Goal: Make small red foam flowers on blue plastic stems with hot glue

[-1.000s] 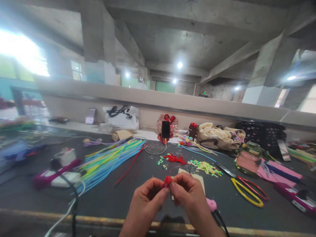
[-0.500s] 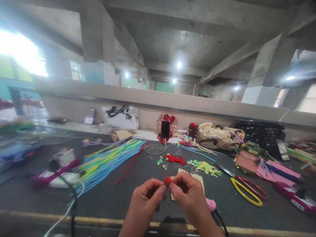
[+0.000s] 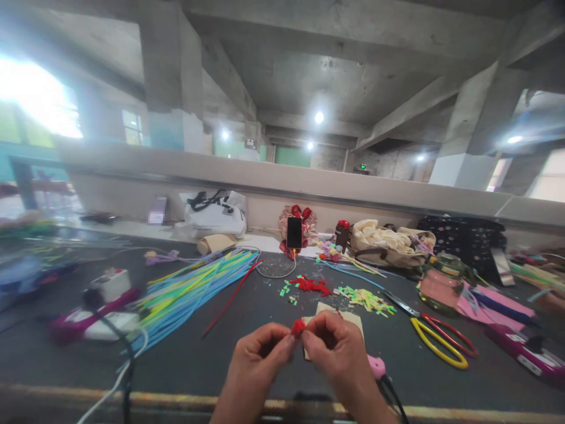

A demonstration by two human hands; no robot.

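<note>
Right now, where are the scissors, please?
In the head view, the scissors lie on the dark table, right of the hands, blades beside the yellow-green pieces.

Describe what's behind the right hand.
Behind the right hand, a beige piece and a pink handle show partly; the hand hides the rest and whether they touch.

Nothing can be read: the dark lettering on the white bag beyond the left hand, the lit green sign far beyond the right hand, and the white labels on the purple power strip to its right are all too blurred.
</note>
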